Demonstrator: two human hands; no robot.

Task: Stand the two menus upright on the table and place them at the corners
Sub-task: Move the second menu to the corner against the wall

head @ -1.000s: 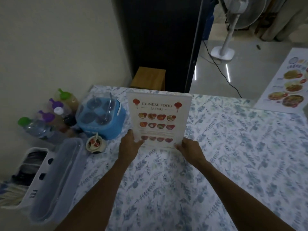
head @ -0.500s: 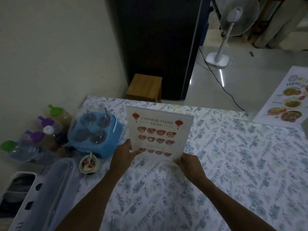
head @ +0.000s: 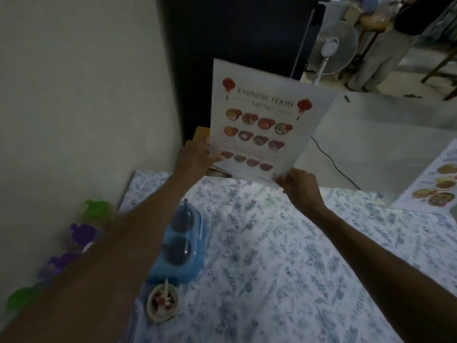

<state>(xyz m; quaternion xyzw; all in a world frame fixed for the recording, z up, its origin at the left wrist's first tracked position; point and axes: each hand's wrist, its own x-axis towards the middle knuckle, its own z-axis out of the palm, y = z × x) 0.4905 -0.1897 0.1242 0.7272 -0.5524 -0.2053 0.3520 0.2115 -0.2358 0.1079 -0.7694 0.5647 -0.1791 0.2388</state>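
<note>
Fingers (head: pixel 217 158) of the left hand (head: pixel 195 158) pinch the lower left edge of the Chinese food menu (head: pixel 267 120), while the right hand (head: pixel 300 185) grips its lower right corner, both closed on the sheet. Held by the bottom, the menu rides upright and tilted slightly, its printed face toward the camera, in the upper centre of the frame above the far edge of the table (head: pixel 284 256). It appears clear of the flowered cloth, likely on its way to the far left corner, where a low grip would let its base be set down first.

A second menu (head: pixel 435 186) stands at the right edge of the frame, by the table's far right corner; whether it sits squarely there cannot be told.

Along the left side, beneath the left forearm, a blue container (head: pixel 183 246) and bottles (head: pixel 81 233) with green and purple caps crowd the wall, leaving the corner beyond them as the open spot. Smallest, a sauce dish (head: pixel 163 303) with a spoon sits at lower centre.
</note>
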